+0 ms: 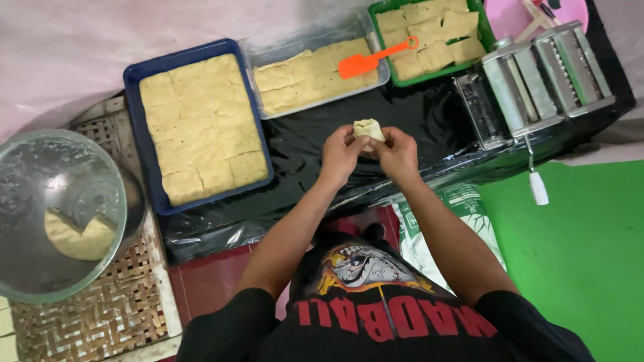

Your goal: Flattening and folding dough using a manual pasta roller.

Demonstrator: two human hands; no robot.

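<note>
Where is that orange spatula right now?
In the head view, the orange spatula lies upper centre, bridging the clear tray and the green tray.

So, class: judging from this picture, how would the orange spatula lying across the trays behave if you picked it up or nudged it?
The orange spatula looks like thin plastic, so probably light and fairly stiff. It bridges the clear tray and green tray, so a nudge might tip it off. Flat-bladed, so unlikely to roll.

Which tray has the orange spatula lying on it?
The clear plastic tray in the middle; the orange spatula rests across its right edge, unlike the blue tray.
</note>
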